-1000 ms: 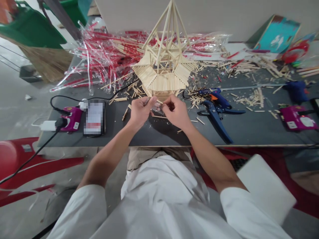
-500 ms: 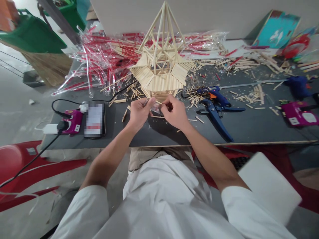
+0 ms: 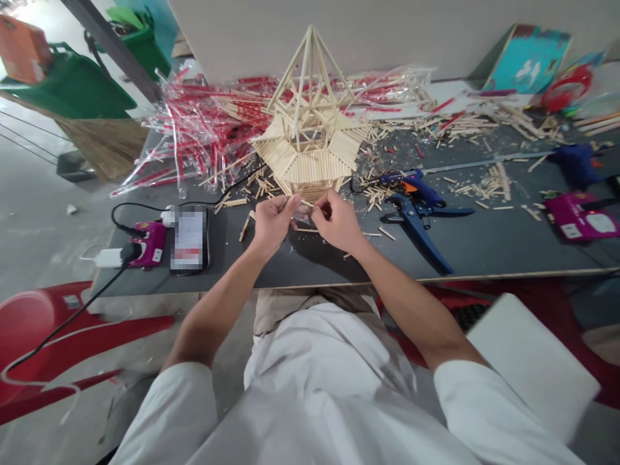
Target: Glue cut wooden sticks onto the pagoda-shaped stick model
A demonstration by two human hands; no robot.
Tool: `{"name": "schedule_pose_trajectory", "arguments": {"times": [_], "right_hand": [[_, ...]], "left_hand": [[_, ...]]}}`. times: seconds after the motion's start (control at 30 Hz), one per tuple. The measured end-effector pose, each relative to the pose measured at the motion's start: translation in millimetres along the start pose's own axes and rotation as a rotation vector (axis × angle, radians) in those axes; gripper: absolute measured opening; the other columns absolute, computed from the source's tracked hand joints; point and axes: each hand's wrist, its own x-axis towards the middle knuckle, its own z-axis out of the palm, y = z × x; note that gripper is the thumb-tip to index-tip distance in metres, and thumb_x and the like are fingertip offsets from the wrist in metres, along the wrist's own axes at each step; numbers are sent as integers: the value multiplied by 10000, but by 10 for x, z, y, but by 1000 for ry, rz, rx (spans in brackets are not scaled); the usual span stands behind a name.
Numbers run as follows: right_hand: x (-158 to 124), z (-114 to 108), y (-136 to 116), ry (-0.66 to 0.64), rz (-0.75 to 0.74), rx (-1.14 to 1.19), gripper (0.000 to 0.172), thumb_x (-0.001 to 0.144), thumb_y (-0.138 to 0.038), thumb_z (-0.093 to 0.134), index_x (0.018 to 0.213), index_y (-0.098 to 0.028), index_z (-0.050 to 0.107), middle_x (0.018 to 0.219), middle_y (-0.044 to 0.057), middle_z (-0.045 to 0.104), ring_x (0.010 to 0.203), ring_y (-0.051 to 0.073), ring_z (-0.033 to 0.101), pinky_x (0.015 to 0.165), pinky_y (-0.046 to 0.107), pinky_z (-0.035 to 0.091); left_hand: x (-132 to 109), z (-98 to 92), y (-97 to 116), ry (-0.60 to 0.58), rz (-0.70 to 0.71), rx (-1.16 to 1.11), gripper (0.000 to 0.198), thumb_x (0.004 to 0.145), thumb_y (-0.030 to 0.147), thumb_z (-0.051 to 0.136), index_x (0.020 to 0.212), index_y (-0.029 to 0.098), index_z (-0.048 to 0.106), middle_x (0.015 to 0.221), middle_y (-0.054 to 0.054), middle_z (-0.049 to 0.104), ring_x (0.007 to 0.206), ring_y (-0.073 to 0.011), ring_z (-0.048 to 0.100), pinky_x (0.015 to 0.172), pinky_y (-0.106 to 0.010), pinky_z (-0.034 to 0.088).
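1. my left hand (image 3: 274, 223) is almost closed, its fingertips (image 3: 291, 204) pinching a thin piece (image 3: 301, 204), too small for me to identify.
2. my right hand (image 3: 338, 223) is curled nearly shut just beside it; i cannot tell whether it grips the same piece.
3. the popsicle-stick pagoda model (image 3: 310, 155) stands on the counter (image 3: 489, 248) just beyond both hands.
4. bare dark counter lies between my hands and the front edge. the phone (image 3: 190, 239) is to the left, the blue-handled pliers (image 3: 419, 232) to the right, and loose sticks (image 3: 254, 206) lie nearby.
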Motion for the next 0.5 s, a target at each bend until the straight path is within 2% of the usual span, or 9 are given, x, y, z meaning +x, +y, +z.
{"name": "schedule_pose_trajectory", "arguments": {"times": [0.2, 0.37, 0.5], "right_hand": [[22, -20, 23, -19, 1, -1, 103, 840, -255, 606, 802, -241, 512, 721, -10, 626, 639, 149, 547, 666, 319, 422], [32, -75, 32, -90, -34, 21, 42, 865, -236, 556, 826, -221, 551, 708, -21, 561, 647, 139, 503, 675, 315, 393], [26, -108, 25, -75, -29, 48, 69, 887, -269, 558, 842, -218, 569, 716, -19, 549, 651, 141, 501, 664, 311, 390]], "left_hand": [[21, 14, 40, -34, -73, -25, 460, 855, 601, 793, 810, 145, 767, 807, -94, 805, 605, -157, 747, 434, -185, 498], [32, -9, 12, -71, -60, 0, 461, 874, 593, 778, 830, 135, 766, 826, -107, 809, 625, -163, 762, 459, -186, 519], [36, -6, -1, -71, -38, -3, 456, 884, 583, 771, 836, 130, 759, 833, -110, 811, 603, -149, 749, 452, -181, 509]]}}
